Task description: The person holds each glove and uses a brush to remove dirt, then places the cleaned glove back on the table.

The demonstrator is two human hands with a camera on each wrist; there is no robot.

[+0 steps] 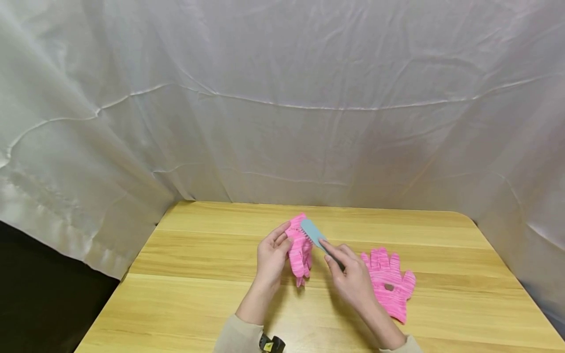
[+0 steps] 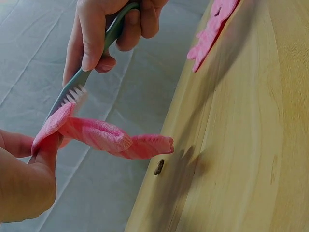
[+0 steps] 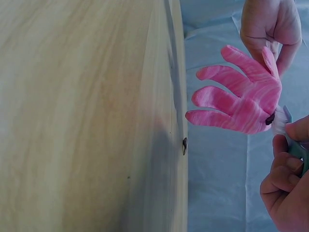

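Pink glove (image 1: 297,257) pinched in left grip (image 1: 271,256); blue brush (image 1: 313,231) clamped in right grip (image 1: 351,278), bristles (image 2: 74,95) touching glove.

"What clothing shows?"
"A left sleeve (image 1: 238,336) and a right sleeve (image 1: 403,346) — both pale beige."
"Anything beside the left one?"
"A small, blocky black device (image 1: 278,344) — with a yellow patch (image 1: 268,346)."

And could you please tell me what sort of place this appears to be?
Probably a small indoor work area screened off with fabric: a pale curtain hangs behind and at both sides of a wood-grain table, above which a brush and a pink glove are held.
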